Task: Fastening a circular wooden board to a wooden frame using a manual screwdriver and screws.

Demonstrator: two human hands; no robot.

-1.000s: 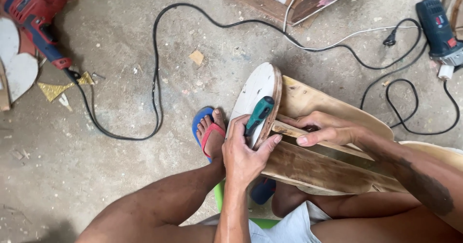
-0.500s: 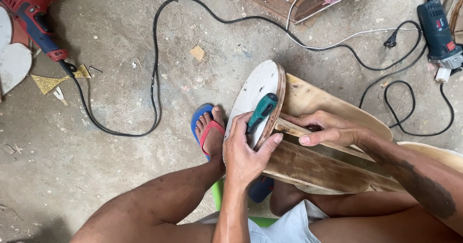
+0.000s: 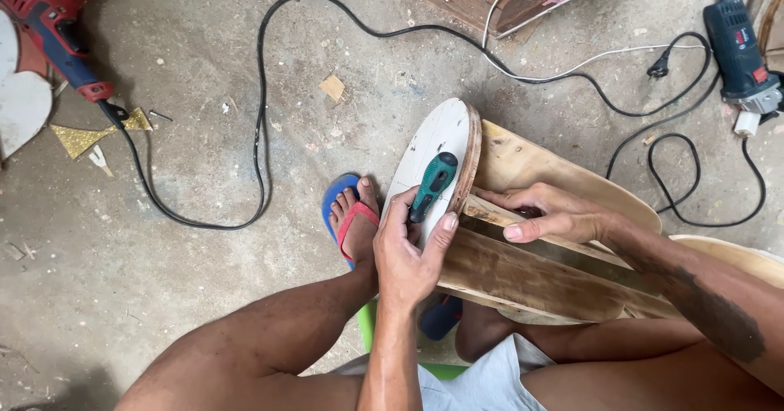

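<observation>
Since a second ago the left hand (image 3: 406,256) has shifted its grip a little on the green-handled screwdriver (image 3: 432,186), which now stands clear of the fingers against the white disc (image 3: 429,154); the fingers are closed around the tool's lower part, its tip hidden behind the hand. The right hand (image 3: 549,213) lies with fingers curled over a slat (image 3: 523,274) just beside the disc, pressing on it rather than gripping it. The wooden piece rests across the legs, a foot in a blue sandal (image 3: 347,215) beside it, with a black cable (image 3: 261,117), a red drill (image 3: 51,31) and a blue power tool (image 3: 739,52) on the concrete floor (image 3: 163,297).
</observation>
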